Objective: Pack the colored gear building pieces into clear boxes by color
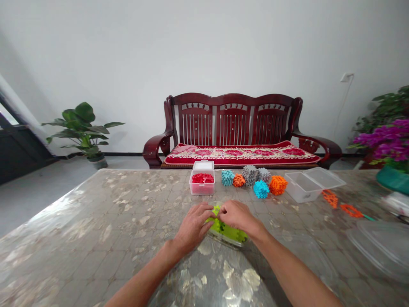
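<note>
A clear plastic box (228, 242) full of lime-green interlocking plastic pieces (231, 232) stands in front of me on the table. Over its left end, my left hand (195, 221) has its thumb and fingertips around a bit of green. My right hand (237, 214) is curled above the same box, with thumb and index finger pinched at a green interlocking piece (216, 209) between the hands. The fingers partly hide that piece, so its exact shape is unclear.
Beyond my hands stands an open box of red pieces (202, 187). Blue balls (261, 189), grey balls (250, 175) and an orange ball (278, 185) of pieces sit beside an open clear box (302, 189). Orange rings (350, 210) and a clear lid (383, 247) lie right.
</note>
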Demonstrator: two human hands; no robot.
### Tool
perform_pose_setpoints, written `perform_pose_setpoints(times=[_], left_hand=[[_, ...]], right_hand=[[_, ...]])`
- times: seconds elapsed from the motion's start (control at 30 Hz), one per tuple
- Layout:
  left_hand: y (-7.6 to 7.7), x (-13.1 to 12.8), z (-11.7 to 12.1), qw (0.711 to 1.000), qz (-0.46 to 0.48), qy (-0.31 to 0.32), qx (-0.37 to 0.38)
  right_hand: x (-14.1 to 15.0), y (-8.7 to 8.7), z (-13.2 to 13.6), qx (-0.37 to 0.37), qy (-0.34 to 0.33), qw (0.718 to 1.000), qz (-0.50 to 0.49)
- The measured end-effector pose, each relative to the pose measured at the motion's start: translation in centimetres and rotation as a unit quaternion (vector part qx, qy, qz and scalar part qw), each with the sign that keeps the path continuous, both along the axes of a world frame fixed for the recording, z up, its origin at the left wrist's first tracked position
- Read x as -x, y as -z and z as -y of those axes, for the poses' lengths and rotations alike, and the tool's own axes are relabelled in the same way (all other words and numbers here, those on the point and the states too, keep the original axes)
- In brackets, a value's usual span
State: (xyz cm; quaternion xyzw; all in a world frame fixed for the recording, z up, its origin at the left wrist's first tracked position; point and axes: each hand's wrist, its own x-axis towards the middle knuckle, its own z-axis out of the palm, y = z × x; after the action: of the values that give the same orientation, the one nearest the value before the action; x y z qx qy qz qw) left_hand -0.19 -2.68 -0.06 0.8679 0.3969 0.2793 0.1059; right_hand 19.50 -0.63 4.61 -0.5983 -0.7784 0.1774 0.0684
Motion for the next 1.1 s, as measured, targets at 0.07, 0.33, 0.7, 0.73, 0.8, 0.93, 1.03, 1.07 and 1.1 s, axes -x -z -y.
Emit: perform_pose_setpoints(times=[0.07,0.33,0.7,0.73,0.8,0.93,1.03,1.07,1.1], left_hand=[[-0.9,-0.1,-0.2,1.0,-0.018,0.01,0.005],[-3.1,0.0,-1.6,0.994,-0.101,0.038,0.025],[-3.3,0.4,-2.6,0.993,-0.022,0.078,0.088],[-3.6,0.5,-2.6,0.991,0.014,0.077,0.112],[-4.2,0.6,-2.8,0.973,0.118,0.065,0.187],[-4.9,0.9,-3.5,0.909,0.313,0.005,0.276],[-4.3,0.9,-3.7,0.871,0.411,-0.061,0.262],[-3.9,0.9,-3.7,0.853,0.445,-0.084,0.259],[-3.4,0.8,-3.5,0.833,0.477,-0.104,0.258]], right_hand=[[0.1,-0.1,-0.1,-0.002,0.0,1.0,0.001],[-0.4,-0.7,-0.2,0.018,-0.023,0.999,-0.013],[-1.1,-0.6,-0.3,0.024,-0.013,0.999,-0.026],[-1.2,-0.5,-0.3,0.025,-0.012,0.999,-0.028],[-1.3,-0.4,-0.5,0.027,-0.012,0.999,-0.033],[-1.3,-0.3,-0.5,0.026,-0.012,0.999,-0.036],[-0.8,-0.7,-0.2,0.015,-0.012,0.999,-0.033],[-0.6,-0.8,0.0,0.01,-0.012,0.999,-0.028],[-0.3,-1.0,0.2,0.003,-0.013,1.0,-0.019]])
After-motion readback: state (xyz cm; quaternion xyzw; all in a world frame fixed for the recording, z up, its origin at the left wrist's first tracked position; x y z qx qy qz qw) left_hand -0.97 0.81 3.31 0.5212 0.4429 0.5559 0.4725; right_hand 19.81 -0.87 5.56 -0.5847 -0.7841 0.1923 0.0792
